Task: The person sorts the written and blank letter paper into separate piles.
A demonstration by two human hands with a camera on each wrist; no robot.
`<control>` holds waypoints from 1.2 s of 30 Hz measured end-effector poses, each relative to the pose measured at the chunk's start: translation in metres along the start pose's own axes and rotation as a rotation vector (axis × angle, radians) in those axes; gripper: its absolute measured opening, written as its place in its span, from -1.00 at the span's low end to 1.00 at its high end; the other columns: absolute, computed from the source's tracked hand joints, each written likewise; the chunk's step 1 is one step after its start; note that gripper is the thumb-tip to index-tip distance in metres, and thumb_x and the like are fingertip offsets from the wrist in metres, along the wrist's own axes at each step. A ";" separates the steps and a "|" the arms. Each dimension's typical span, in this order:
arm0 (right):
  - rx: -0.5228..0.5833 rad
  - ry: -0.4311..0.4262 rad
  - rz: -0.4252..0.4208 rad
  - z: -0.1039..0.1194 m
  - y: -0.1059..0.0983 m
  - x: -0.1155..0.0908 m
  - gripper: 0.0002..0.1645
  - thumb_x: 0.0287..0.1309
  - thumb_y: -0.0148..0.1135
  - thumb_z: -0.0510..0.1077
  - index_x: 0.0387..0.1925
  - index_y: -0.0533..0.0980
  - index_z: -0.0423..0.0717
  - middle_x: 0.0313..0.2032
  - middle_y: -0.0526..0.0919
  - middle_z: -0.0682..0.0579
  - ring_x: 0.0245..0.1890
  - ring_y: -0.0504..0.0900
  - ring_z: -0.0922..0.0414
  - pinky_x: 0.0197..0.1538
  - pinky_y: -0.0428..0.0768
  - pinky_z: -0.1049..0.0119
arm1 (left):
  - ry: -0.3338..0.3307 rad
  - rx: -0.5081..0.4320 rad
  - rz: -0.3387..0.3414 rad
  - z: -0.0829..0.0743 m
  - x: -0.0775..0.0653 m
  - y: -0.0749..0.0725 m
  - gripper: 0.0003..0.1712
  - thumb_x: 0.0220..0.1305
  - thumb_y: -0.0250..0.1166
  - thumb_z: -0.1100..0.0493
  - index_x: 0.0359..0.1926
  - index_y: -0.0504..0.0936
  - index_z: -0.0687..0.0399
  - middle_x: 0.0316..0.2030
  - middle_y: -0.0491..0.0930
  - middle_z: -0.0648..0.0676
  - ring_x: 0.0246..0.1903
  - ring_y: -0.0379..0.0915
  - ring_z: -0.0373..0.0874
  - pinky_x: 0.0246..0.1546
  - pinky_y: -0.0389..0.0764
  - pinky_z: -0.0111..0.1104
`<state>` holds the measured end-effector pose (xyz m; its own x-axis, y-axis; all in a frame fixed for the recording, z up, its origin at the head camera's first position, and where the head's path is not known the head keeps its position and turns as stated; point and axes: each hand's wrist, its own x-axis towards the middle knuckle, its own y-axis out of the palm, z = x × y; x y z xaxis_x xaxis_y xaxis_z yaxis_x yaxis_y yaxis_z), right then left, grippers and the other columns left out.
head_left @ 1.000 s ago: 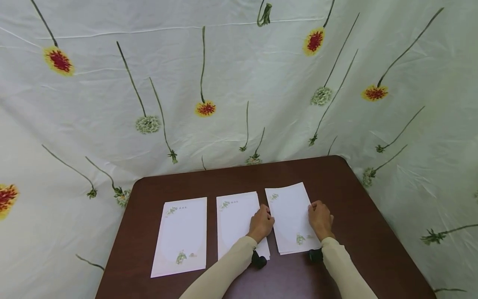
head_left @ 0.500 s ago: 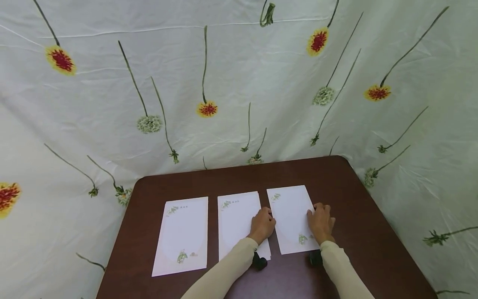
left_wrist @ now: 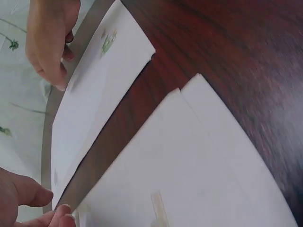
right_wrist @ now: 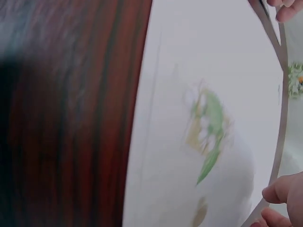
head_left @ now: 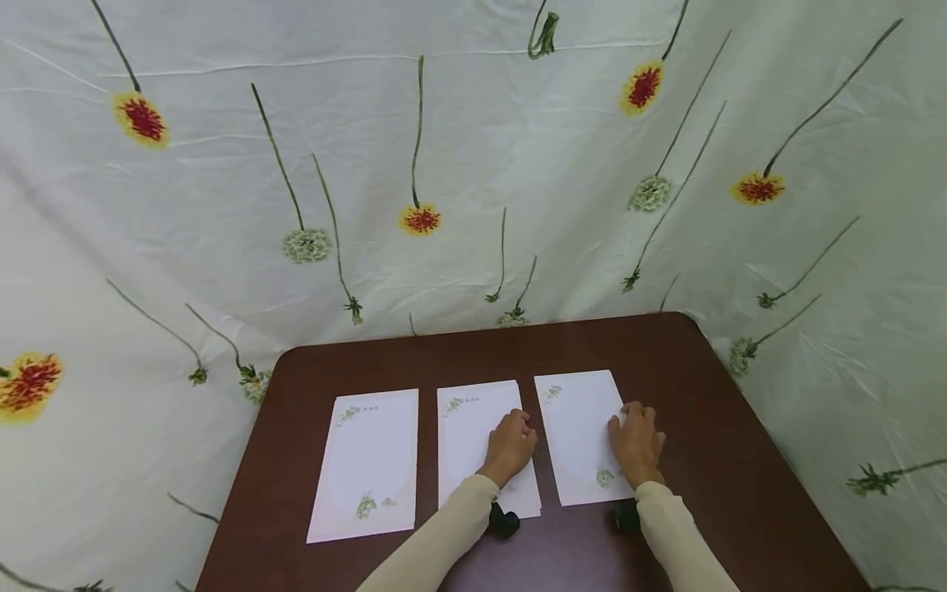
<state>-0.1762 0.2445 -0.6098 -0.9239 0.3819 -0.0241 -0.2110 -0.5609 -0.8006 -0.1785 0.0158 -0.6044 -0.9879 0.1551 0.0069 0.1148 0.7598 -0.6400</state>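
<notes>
A stack of white printed paper (head_left: 577, 436) lies flat on the right of the table, with green plant drawings at its corners. Along its right edge, my right hand (head_left: 638, 446) rests with the thumb over the paper and relaxed fingers. In the right wrist view, the thumb (right_wrist: 283, 191) and a fingertip stand apart at that edge. My left hand (head_left: 509, 446) is over the right side of the middle paper stack (head_left: 469, 436), fingers loosely bent and holding nothing. The left wrist view shows its thumb and fingertips (left_wrist: 60, 215) beside the gap between the two stacks.
Another white sheet (head_left: 362, 464) with similar drawings lies to the left. The dark brown table (head_left: 414, 358) has rounded far corners. A white flower-patterned cloth (head_left: 473, 164) hangs behind and beside it. Under each wrist is a black device (head_left: 505, 523).
The right-hand paper has gone from raised at its top edge to flat, its sheets now lined up. My left hand has drawn left, away from its edge; the right hand's fingers have loosened.
</notes>
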 end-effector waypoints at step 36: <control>0.043 -0.162 0.261 0.098 0.070 -0.046 -0.62 0.42 0.28 -0.08 0.01 0.57 -0.36 -0.19 0.75 -0.26 -0.32 0.74 -0.09 -0.30 0.66 0.02 | -0.280 0.067 -0.269 0.081 -0.037 -0.083 -0.64 0.37 0.26 0.28 0.11 0.52 0.41 -0.14 0.56 0.26 -0.16 0.54 0.15 -0.04 0.55 0.06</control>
<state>-0.1798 0.1159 -0.6058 -0.9867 0.1005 -0.1274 0.0304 -0.6568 -0.7535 -0.1600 -0.1040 -0.6136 -0.9731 -0.2292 -0.0229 -0.1499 0.7054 -0.6927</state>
